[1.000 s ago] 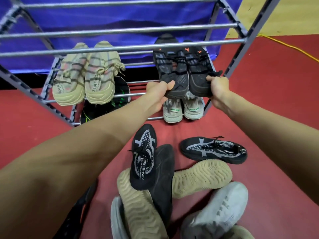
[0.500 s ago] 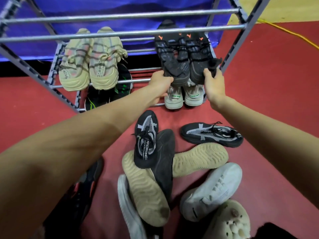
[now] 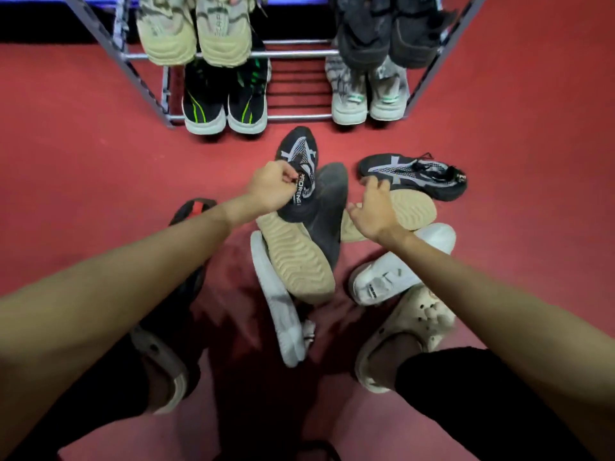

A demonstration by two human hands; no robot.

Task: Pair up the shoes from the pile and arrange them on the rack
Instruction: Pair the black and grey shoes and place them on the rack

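A pile of shoes lies on the red floor in front of the metal rack (image 3: 293,54). My left hand (image 3: 271,188) pinches the collar of a black shoe with white mesh stripes (image 3: 301,154) on top of the pile. Its mate (image 3: 414,174) lies on its side to the right. My right hand (image 3: 374,207) hovers open over a beige-soled shoe (image 3: 412,207), fingers spread toward the mate. On the rack sit a beige pair (image 3: 196,31), a dark pair (image 3: 386,31), a black-and-green pair (image 3: 226,101) and a grey pair (image 3: 366,94).
The pile also holds a second beige-soled shoe (image 3: 296,261), a dark shoe (image 3: 327,207), white shoes (image 3: 392,274) (image 3: 279,304) and a black-and-red shoe (image 3: 193,207). My feet wear cream clogs (image 3: 409,331). The rack's slanted side bars (image 3: 429,71) flank the shelves.
Both hands have let go of the dark pair on the rack and dropped back to the pile. The left hand has taken hold of the black striped shoe. The view has tilted downward.
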